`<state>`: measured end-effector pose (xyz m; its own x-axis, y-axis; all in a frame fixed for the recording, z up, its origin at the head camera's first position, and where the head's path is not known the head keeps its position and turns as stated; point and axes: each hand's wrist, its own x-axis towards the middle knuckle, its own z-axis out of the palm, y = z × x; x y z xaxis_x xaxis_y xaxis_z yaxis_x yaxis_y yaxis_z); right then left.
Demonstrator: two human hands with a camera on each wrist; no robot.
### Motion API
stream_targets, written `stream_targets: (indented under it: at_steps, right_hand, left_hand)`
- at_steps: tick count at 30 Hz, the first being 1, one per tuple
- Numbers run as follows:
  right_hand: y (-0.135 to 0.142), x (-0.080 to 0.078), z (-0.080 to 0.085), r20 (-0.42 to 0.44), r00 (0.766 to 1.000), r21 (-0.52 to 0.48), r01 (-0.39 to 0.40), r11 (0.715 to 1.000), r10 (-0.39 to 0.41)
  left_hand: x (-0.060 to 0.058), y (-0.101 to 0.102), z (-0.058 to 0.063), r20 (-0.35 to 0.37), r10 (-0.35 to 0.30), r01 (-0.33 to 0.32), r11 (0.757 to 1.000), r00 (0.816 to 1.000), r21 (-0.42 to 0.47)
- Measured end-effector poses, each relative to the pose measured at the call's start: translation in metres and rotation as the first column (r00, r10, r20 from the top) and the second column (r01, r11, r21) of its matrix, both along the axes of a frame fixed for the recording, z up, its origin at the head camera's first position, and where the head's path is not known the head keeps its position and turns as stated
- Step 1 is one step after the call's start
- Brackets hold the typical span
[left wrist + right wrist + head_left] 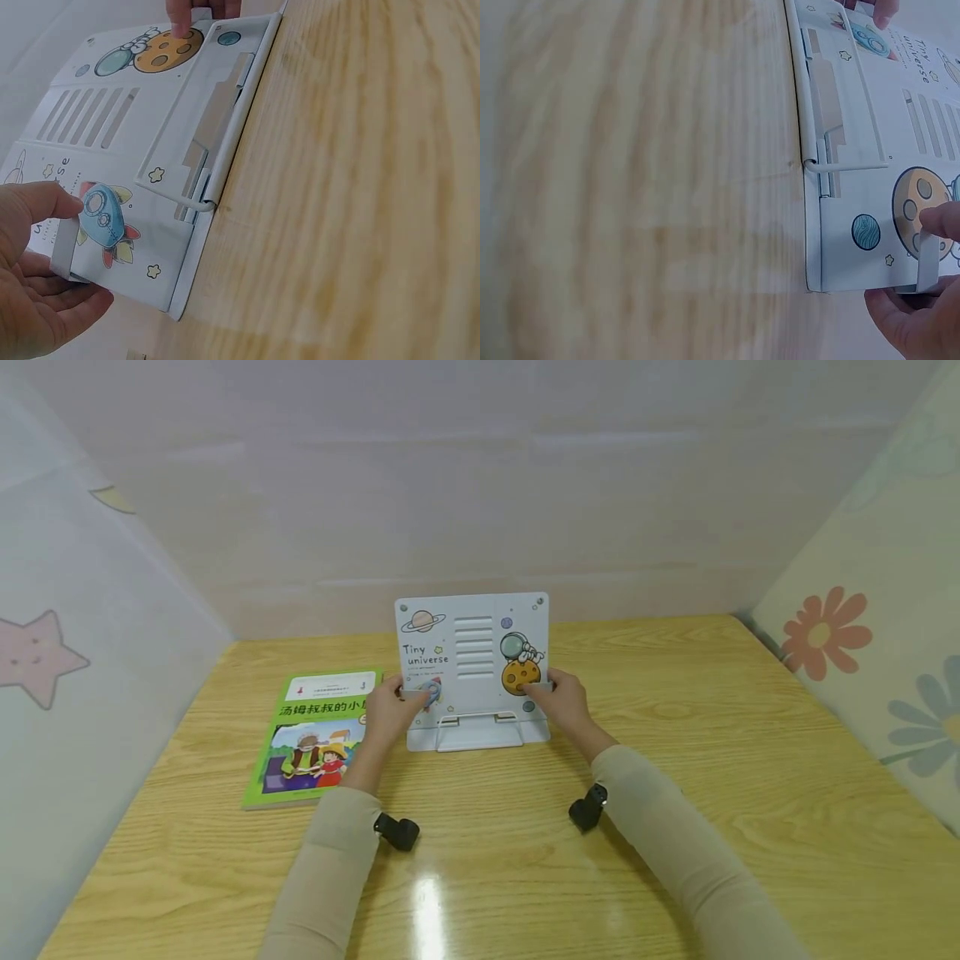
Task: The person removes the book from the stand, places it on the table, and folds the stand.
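Observation:
A white book stand point(474, 693) with space drawings and the words "Tiny universe" stands tilted back on the table. My left hand point(390, 706) grips its left edge, thumb on the front by the rocket drawing and fingers behind. On the opposite edge my right hand point(567, 703) holds it the same way, thumb over the orange planet. A small side clip point(66, 247) shows beside the left thumb, and another clip point(928, 260) beside the right thumb. Along the bottom front runs a white wire page holder point(480, 747).
A green picture book point(318, 739) lies flat on the wooden table point(495, 877), left of the stand and partly behind the left hand. A pale wall covering point(480, 510) rises behind the table, with patterned side panels.

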<state>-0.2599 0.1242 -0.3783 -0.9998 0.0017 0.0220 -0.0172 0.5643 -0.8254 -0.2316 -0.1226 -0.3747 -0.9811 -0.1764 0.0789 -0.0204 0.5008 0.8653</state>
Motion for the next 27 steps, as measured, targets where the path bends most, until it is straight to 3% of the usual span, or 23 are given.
stream_targets:
  at_steps: [10,27]
  right_hand:
    - [0.005,-0.004,0.002,0.001,0.998,0.003,-0.058,0.998,0.058]
    - [0.017,-0.017,0.005,-0.03,0.987,0.081,-0.152,0.985,0.155]
  left_hand:
    - [0.005,-0.001,0.001,-0.028,-0.033,0.032,0.999,0.999,-0.039]
    - [0.019,0.008,0.001,-0.01,-0.046,0.045,0.997,0.999,-0.061]
